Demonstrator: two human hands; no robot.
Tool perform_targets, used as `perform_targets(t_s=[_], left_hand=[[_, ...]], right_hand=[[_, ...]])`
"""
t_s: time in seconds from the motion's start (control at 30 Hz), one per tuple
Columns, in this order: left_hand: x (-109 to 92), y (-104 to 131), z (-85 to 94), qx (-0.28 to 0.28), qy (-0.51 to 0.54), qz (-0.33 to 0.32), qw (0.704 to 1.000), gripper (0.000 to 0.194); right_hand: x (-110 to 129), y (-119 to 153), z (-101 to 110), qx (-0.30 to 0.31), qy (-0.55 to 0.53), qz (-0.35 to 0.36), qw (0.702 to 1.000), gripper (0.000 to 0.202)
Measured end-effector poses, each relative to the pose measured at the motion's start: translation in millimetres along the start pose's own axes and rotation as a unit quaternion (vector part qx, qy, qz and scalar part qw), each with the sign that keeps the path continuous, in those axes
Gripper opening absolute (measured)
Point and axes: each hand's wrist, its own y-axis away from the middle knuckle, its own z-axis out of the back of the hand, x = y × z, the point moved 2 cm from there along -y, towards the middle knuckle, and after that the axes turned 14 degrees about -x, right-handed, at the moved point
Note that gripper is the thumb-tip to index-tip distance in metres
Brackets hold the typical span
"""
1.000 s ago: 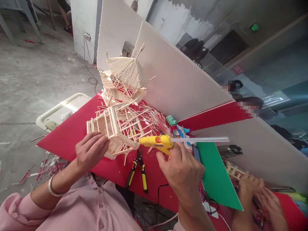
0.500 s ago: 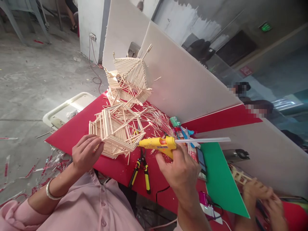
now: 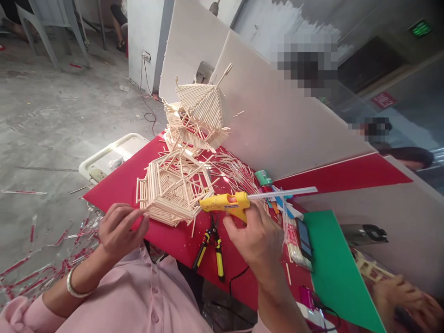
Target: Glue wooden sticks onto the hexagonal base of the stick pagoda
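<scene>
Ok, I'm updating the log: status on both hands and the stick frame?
Right hand gripping glue gun, tip close to stick frame. Left hand at frame's near-left edge, contact unclear. Yellow-handled tool lying close by, possible snag.

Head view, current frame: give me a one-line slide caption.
Right hand holds a glue gun by a stick frame, left hand at its other side, cutters nearby on the red table.

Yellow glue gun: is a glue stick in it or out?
In: a translucent glue stick juts from the back of the glue gun in the right hand. How much sits inside is hidden.
</scene>
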Motion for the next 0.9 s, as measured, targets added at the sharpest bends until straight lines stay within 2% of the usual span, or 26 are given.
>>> perform_targets(t_s=[0.03, 0.1, 0.2, 0.3, 0.43, 0.57, 0.9], left_hand=[[-8, -6, 0.4, 0.012, 0.023, -0.007, 1.0, 0.023], [-24, -17, -4.2, 0.07, 0.084, -0.019, 0.994, 0.022], [-40, -25, -18.9, 0.133, 0.116, 0.003, 0.984, 0.021], [-45, -26, -32.7, 0.144, 0.097, 0.02, 0.985, 0.02], [-47, -23, -42.1, 0.165, 0.084, 0.016, 0.983, 0.018], [-48, -21, -45.5, 0.191, 0.079, 0.022, 0.978, 0.018], [-49, -26, -48.2, 0.209, 0.063, 0.039, 0.975, 0.018]], right_hand=[[0, 0, -1, 0.002, -0.003, 0.002, 1.0, 0.015], [0, 0, -4, 0.004, -0.01, 0.003, 1.0, 0.016], [0, -1, -6, -0.002, -0.024, 0.003, 1.0, 0.016], [0, 0, -8, -0.006, -0.035, 0.005, 0.999, 0.015], [-2, 1, -9, 0.007, -0.049, 0.001, 0.999, 0.01], [-4, 1, -10, 0.01, -0.064, -0.009, 0.998, 0.01], [-5, 4, -11, -0.004, -0.069, -0.017, 0.997, 0.013]])
